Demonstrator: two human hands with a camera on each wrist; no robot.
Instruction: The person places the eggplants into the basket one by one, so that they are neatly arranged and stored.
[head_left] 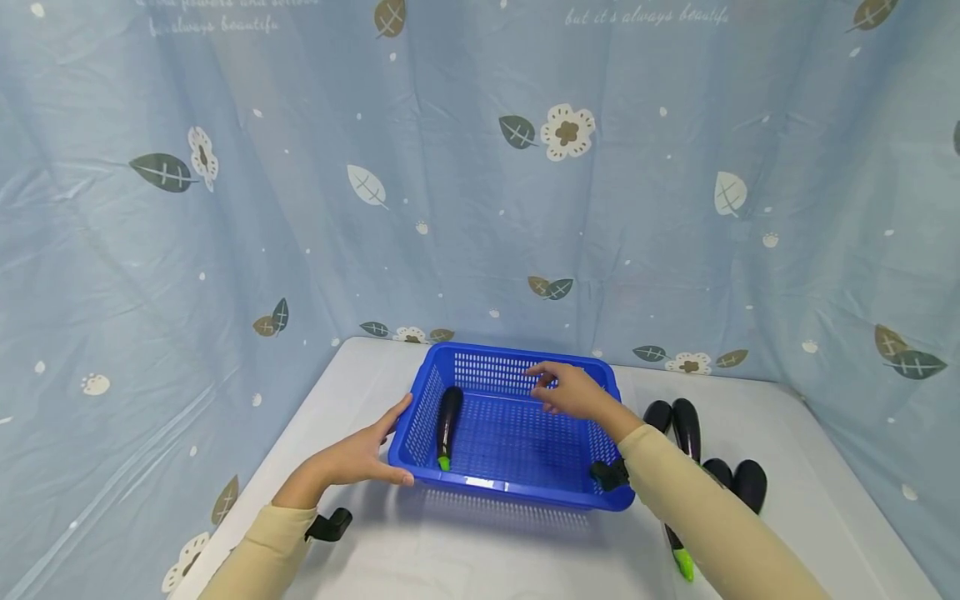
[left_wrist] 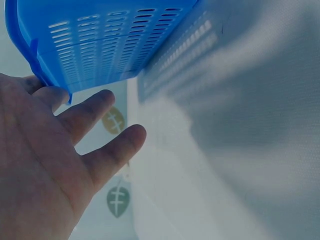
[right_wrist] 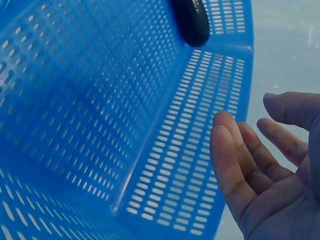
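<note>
A blue plastic basket [head_left: 517, 437] with slotted walls stands in the middle of the table. One dark eggplant [head_left: 448, 421] lies along its left side inside, green stem end toward the front. My left hand [head_left: 348, 457] is at the basket's front left corner, fingers spread and thumb along the front rim. In the left wrist view, two straight fingers [left_wrist: 117, 155] point past the basket wall. Over the right back part of the basket is my right hand [head_left: 570, 392], fingers loosely bent, with nothing in it. The right wrist view shows the eggplant's rounded end [right_wrist: 196, 30] beyond that hand.
Several more eggplants [head_left: 750, 483] lie on the white table [head_left: 810, 533] to the right of the basket, partly hidden by the right sleeve [head_left: 697, 508]. A blue patterned curtain [head_left: 465, 208] hangs behind the table and along its sides.
</note>
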